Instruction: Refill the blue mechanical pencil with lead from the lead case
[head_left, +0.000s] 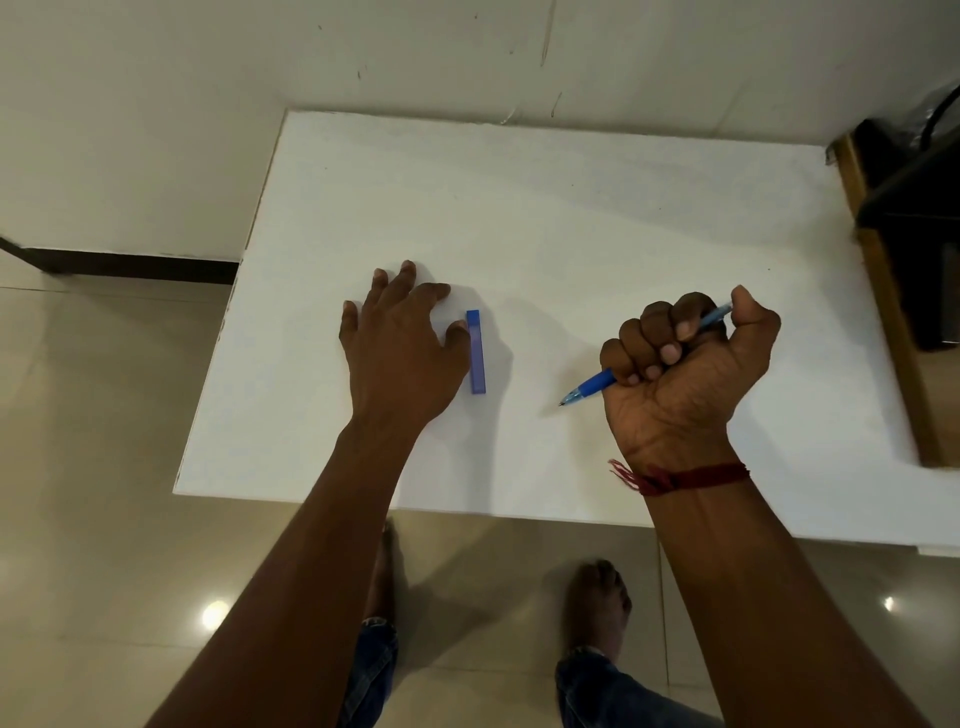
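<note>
The blue mechanical pencil (597, 384) is gripped in the fist of my right hand (685, 364) above the white table (597, 218). Its tip points down and left, and its back end sticks out by my thumb. The blue lead case (476, 353), a slim rectangular box, lies flat on the table left of the pencil. My left hand (400, 348) rests palm down on the table with fingers spread. Its thumb touches the case's left side near the top.
A dark object on a wooden surface (904, 249) stands at the table's right edge. The wall runs just behind the table. The tiled floor (93, 467) and my feet show below the near edge.
</note>
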